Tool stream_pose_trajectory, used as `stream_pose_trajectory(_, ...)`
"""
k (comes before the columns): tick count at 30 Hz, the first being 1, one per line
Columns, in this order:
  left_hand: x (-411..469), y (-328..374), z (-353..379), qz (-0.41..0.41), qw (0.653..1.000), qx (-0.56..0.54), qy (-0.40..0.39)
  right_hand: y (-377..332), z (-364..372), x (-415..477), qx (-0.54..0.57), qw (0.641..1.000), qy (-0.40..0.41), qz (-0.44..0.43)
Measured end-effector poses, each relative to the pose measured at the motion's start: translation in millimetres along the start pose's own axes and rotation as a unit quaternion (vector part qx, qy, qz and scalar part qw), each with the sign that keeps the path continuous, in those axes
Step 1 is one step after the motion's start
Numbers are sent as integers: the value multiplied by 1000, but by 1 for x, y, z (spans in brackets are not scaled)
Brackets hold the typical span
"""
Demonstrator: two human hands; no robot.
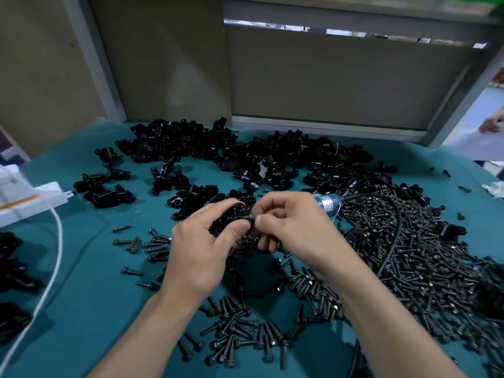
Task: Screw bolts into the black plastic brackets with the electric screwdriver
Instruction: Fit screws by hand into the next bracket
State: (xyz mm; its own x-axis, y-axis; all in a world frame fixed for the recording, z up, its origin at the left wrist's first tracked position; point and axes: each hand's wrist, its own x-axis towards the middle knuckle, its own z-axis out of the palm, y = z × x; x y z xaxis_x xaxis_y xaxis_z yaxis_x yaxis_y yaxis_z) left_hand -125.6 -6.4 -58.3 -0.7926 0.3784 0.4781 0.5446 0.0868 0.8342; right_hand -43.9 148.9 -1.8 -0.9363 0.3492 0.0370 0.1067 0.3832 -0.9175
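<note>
My left hand (201, 249) grips a black plastic bracket (235, 215) above the green table (90, 304). My right hand (289, 222) pinches a black bolt (253, 216) at the bracket's right side, fingertips touching it. The blue electric screwdriver (328, 205) lies behind my right hand, its black cable (392, 241) curving back over the bolts. Its tip is hidden by my hand.
A heap of black brackets (245, 156) covers the far table. Loose bolts (425, 268) are piled at the right and scattered in front (240, 331). A white box (24, 197) and white cord (54, 257) sit left. Another person's hand (491, 124) shows far right.
</note>
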Motion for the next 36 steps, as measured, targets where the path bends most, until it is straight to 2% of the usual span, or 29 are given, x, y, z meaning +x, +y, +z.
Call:
stream_pose_trajectory(6, -1, -2, 1, 2, 1000, 20, 1, 1, 3, -2, -85, 996, -14, -3)
stream_pose_trajectory(12, -2, -2, 2, -1, 1000, 16, -2, -1, 5, 1, -38, 999, 13, 5)
stream_pose_trajectory(16, -4, 0, 2, 24, 999, 40, -11, 1, 12, 0, -97, 995, 17, 18)
stream_pose_trajectory(21, 0, -8, 1, 8, 999, 32, 1, -2, 4, -1, -10, 999, -38, 6)
stream_pose_trajectory(28, -2, -5, 0, 20, 999, 30, -23, 3, 9, -1, -94, 995, -12, 28)
stream_pose_trajectory(30, -1, -1, 1, 22, 999, 27, -20, 3, 9, 0, -67, 998, 7, 21)
stream_pose_trajectory(33, -1, -1, 2, 21, 1000, 15, -15, 2, 6, 1, 0, 1000, -10, 15)
stream_pose_trajectory(36, -4, -2, 3, 31, 999, 23, -22, 1, 2, 1, -32, 999, -35, 14)
